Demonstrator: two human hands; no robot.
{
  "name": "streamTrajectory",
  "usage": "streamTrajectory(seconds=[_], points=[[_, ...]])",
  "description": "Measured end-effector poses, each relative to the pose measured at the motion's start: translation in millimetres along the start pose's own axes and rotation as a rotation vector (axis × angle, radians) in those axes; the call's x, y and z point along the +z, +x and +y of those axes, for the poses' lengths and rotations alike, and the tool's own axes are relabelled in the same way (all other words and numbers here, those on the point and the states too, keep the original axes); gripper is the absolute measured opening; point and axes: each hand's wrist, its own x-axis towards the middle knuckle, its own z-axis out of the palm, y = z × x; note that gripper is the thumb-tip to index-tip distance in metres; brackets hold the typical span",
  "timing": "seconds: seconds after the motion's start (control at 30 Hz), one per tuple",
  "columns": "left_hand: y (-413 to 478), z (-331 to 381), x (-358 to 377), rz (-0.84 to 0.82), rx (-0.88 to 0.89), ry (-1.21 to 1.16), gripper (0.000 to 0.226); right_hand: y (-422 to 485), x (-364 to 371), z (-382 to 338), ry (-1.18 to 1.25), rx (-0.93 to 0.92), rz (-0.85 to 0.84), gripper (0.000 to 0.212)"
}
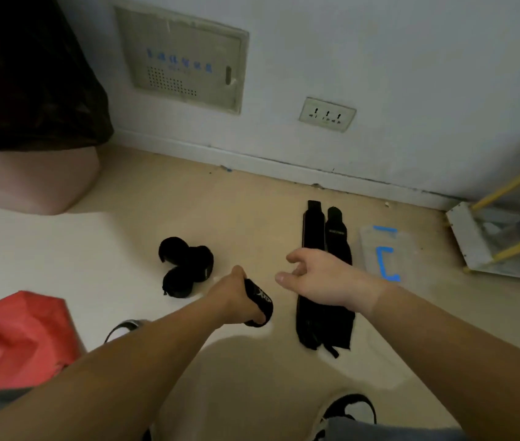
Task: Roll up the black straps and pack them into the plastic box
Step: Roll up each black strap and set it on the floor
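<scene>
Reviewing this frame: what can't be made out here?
Head view, plastic box: contents and lid state washed out, blurred.
Flat straps: middle hidden by the right hand; count unclear.
Rolled strap: partly covered by the left hand and its grip.
Wall panel lettering: blurred.

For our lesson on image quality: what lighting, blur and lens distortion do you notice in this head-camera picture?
Head view: dim, soft light, a broad shadow on the floor near the left hand; slight overall blur leaves the print on the rolled strap it grips unreadable; the wide lens bows the baseboard and stretches the right forearm.
</scene>
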Motion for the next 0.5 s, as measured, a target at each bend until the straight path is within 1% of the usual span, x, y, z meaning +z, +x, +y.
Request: streamTrajectory(seconds=[0.07, 0.13, 0.23, 0.33, 0.4, 0.5], points=[[19, -23, 0, 0.045, -0.023, 0.039, 0.064, 31, 15, -2, -0.035, 0.011, -0.068, 0.070], [38, -43, 2, 0.096, -0.069, 0.101, 0.060, 63, 34, 1, -0.051, 0.030, -0.102, 0.066], [59, -63, 10, 0.191, -0.113, 0.171, 0.059, 102, 60, 20, -0.054, 0.068, -0.117, 0.061], [72, -73, 16, 0.263, -0.099, 0.273, 0.060, 130, 77, 38, -0.044, 0.106, -0.136, 0.053], [80, -78, 16, 0.258, -0.107, 0.379, 0.061, 141, 84, 53, 0.007, 0.133, -0.121, 0.045], [88, -85, 14, 0.208, -0.133, 0.499, 0.061, 146, 98, 77, 0.127, 0.214, -0.069, 0.033]])
